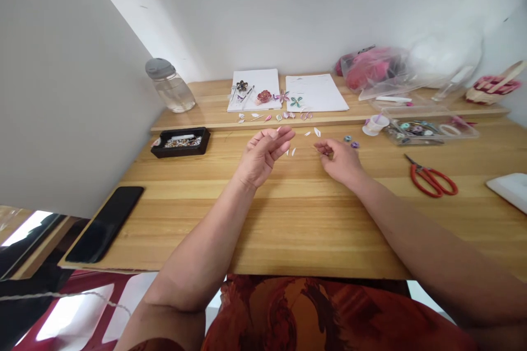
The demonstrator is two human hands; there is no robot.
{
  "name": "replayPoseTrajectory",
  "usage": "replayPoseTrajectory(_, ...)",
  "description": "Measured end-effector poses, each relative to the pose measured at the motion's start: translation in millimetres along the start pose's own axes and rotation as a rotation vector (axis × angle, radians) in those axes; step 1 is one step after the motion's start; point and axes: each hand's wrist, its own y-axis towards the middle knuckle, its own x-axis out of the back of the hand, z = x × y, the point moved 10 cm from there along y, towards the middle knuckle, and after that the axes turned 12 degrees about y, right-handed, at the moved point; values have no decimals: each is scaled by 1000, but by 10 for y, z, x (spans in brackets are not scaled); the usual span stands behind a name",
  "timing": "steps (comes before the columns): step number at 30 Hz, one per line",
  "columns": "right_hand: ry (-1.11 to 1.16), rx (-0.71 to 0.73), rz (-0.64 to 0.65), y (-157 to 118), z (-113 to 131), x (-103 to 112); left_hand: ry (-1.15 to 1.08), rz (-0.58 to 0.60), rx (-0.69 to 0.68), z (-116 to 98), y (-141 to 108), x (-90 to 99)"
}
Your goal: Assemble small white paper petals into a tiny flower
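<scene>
While white petals [317,132] lie between both hands [263,155] [341,160], I cannot tell either grip's closure.

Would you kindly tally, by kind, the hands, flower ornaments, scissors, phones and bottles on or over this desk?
Hands (left hand, right hand): 2
Flower ornaments (dark, red, purple, green): 4
Scissors: 1 pair
Phone: 1
Bottle: 1
Total: 9
</scene>
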Motion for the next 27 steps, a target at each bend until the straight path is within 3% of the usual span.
replayPoseTrajectory(13,-193,-76,-15,0,-81,32,-13,-52,-92,-109,52,142)
replayPoseTrajectory(27,-256,-133,-35,-13,-105,91,-8,-58,-51,-77,45,130)
